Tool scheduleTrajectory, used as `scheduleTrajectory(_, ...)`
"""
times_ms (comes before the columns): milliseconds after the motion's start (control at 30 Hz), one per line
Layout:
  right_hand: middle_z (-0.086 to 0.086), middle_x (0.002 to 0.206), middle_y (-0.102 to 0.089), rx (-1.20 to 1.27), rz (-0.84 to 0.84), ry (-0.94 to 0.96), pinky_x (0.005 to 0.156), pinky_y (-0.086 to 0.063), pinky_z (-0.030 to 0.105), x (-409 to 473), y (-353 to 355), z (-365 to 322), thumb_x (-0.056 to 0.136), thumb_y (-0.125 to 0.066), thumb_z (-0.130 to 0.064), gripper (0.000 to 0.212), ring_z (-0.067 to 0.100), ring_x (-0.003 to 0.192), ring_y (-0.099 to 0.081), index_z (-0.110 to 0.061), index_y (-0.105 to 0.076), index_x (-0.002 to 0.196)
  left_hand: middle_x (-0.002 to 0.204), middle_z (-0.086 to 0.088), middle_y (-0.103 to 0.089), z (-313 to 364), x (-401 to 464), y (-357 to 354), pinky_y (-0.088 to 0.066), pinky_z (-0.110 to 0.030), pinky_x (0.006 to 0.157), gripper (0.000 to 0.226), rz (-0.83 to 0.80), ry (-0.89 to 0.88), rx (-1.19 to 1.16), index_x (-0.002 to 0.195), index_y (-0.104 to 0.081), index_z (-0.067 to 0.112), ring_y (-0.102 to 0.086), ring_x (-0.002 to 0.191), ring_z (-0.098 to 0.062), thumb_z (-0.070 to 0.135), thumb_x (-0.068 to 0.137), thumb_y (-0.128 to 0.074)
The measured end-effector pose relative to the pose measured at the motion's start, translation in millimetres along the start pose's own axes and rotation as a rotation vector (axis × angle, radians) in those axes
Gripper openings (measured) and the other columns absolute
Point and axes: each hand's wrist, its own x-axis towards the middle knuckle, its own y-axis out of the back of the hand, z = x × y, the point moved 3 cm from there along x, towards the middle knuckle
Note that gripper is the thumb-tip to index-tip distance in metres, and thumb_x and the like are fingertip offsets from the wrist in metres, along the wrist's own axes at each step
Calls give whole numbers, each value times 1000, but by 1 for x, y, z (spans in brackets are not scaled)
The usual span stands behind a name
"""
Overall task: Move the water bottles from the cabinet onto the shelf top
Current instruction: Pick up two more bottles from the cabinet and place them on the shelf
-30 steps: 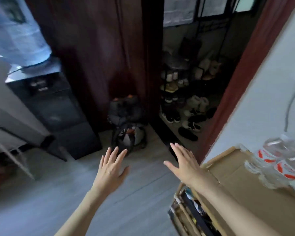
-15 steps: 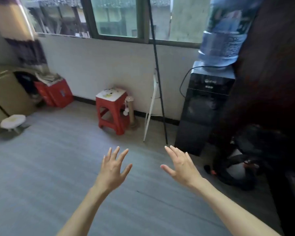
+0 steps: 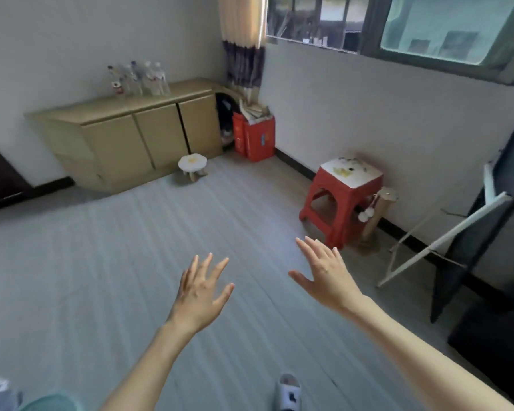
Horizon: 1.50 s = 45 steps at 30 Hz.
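Both hands are held out over the grey floor [image 3: 107, 277] with fingers spread, the left hand [image 3: 201, 292] and right hand [image 3: 327, 275] holding nothing. The water bottles [image 3: 138, 78] stand clustered on top of the tan cabinet [image 3: 137, 134] across the room.

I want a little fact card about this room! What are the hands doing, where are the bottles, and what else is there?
left hand: open, fingers spread, holding nothing, out over the floor
right hand: open, fingers spread, holding nothing
water bottles: clustered upright on top of the cabinet, by the wall
cabinet: tan, low, doors closed, far across the room
red stool: by the wall under the window
small white stool: on the floor in front of the cabinet
red box: in the corner beside the cabinet
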Motion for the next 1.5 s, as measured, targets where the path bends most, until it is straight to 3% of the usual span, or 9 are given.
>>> scheduleTrajectory(367, 2, 156, -17, -57, -55, 301, 117, -6, 45, 273, 0, -49, 89, -39, -56, 71, 22, 145, -10, -25, -12, 147, 156, -1, -11, -95, 166, 58, -6, -38, 116, 87, 146, 280, 20, 143, -21, 33, -2, 145, -22, 68, 65, -3)
scheduleTrajectory(633, 2, 156, -16, -64, -165, 426, 117, -4, 45, 435, -40, -96, 90, -38, -57, 71, 20, 145, -8, -25, -11, 147, 157, -3, -9, -190, 259, 62, -5, -41, 116, 93, 103, 488, -4, 145, -20, 31, -2, 145, -22, 68, 62, 0)
scheduleTrajectory(933, 2, 156, -14, -86, -124, 465, 117, -4, 45, 668, -50, -169, 90, -39, -55, 71, 22, 145, -8, -25, -11, 147, 157, 0, -7, -316, 456, 117, -4, -39, 116, 89, 194, 477, -15, 144, -20, 32, -1, 144, -19, 68, 65, -1)
scheduleTrajectory(1100, 0, 156, -17, -59, -56, 457, 116, -4, 43, 780, -40, -203, 90, -41, -53, 69, 21, 145, -10, -24, -14, 147, 157, 0, -7, -372, 560, 164, -4, -39, 116, 72, 241, 447, -31, 145, -20, 30, 0, 144, -18, 61, 79, -17)
scheduleTrajectory(1233, 0, 156, -16, -55, -100, 427, 117, -4, 42, 855, -59, -218, 90, -40, -54, 69, 20, 145, -9, -25, -13, 147, 157, 1, -5, -408, 633, 164, -1, -39, 116, 85, 205, 431, -34, 145, -18, 32, 2, 144, -17, 67, 69, -2)
scheduleTrajectory(1500, 1, 156, -17, -4, -108, 464, 116, -5, 43, 1046, -84, -269, 91, -43, -50, 67, 21, 145, -9, -25, -14, 147, 157, 1, -5, -485, 802, 178, -2, -39, 116, 88, 215, 457, -90, 144, -18, 31, 2, 144, -19, 68, 66, -1)
